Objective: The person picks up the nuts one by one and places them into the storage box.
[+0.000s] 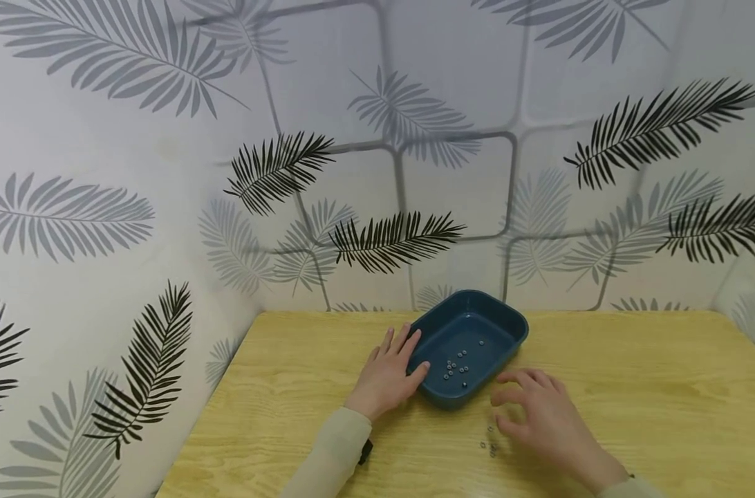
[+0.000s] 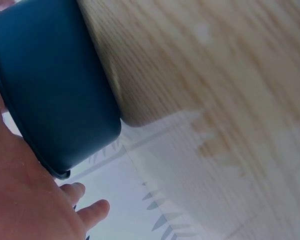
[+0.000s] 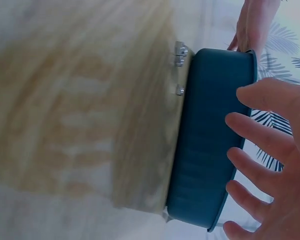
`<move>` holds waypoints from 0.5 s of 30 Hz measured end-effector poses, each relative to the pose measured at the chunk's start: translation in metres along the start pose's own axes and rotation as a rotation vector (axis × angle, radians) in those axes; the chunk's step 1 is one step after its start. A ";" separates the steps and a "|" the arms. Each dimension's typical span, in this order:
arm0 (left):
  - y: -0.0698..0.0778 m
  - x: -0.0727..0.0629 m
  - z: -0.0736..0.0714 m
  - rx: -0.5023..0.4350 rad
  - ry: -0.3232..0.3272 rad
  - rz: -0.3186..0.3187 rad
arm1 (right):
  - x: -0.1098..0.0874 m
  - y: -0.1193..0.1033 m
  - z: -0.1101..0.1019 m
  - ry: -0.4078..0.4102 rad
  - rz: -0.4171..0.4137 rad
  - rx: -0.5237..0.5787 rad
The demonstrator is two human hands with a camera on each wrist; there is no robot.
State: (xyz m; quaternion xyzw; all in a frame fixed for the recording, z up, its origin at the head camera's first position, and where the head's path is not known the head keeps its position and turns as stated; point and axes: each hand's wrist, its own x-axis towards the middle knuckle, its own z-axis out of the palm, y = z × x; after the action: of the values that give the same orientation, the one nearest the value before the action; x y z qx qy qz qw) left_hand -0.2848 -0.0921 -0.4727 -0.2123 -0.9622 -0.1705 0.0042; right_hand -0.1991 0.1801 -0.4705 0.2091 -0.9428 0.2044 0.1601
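A dark blue rectangular tray (image 1: 480,325) with rounded corners stands on the wooden table. Inside it lie several small metal nuts (image 1: 449,367), mostly toward the near end. My left hand (image 1: 386,380) rests at the tray's left rim with its fingers extended, and the left wrist view shows that hand (image 2: 30,195) against the rim. Just off the tray's near right side is my right hand (image 1: 542,415), its fingers spread and loosely bent with nothing visible between them. Several loose nuts (image 1: 493,448) lie on the table below and left of its thumb.
The yellow wood-grain table (image 1: 651,387) extends to both sides of the tray. A wall (image 1: 452,187) with a leaf pattern stands right behind its far edge. Another patterned wall surface (image 1: 72,290) is at the left.
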 end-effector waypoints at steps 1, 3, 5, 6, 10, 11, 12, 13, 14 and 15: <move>0.000 0.000 0.000 -0.002 0.000 0.002 | -0.001 0.001 0.001 -0.016 0.009 0.001; 0.000 -0.001 0.001 -0.003 0.004 0.006 | -0.003 0.002 0.004 -0.042 0.019 0.006; 0.000 -0.001 0.002 -0.004 0.007 0.006 | -0.004 0.002 0.006 -0.064 0.022 0.010; 0.000 0.000 0.003 -0.003 0.007 0.004 | -0.005 0.002 0.007 -0.074 0.023 0.009; -0.001 0.000 0.003 0.003 0.009 -0.003 | -0.006 0.001 0.010 -0.110 0.014 0.003; -0.001 0.000 0.003 0.005 0.008 -0.003 | -0.006 0.001 0.011 -0.118 0.015 0.002; -0.001 0.000 0.003 0.006 0.008 -0.002 | -0.007 0.000 0.011 -0.127 0.017 0.001; -0.001 0.000 0.003 0.005 0.007 -0.002 | -0.007 0.000 0.011 -0.137 0.023 0.002; -0.001 0.001 0.003 0.006 0.008 -0.002 | -0.007 -0.001 0.011 -0.147 0.029 0.004; -0.002 0.001 0.002 0.007 0.008 -0.001 | -0.008 -0.001 0.011 -0.159 0.038 0.008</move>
State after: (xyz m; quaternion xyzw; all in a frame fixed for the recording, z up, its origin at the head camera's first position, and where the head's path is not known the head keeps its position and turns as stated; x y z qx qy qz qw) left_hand -0.2859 -0.0925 -0.4755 -0.2110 -0.9629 -0.1682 0.0085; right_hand -0.1943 0.1765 -0.4826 0.2073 -0.9555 0.1939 0.0802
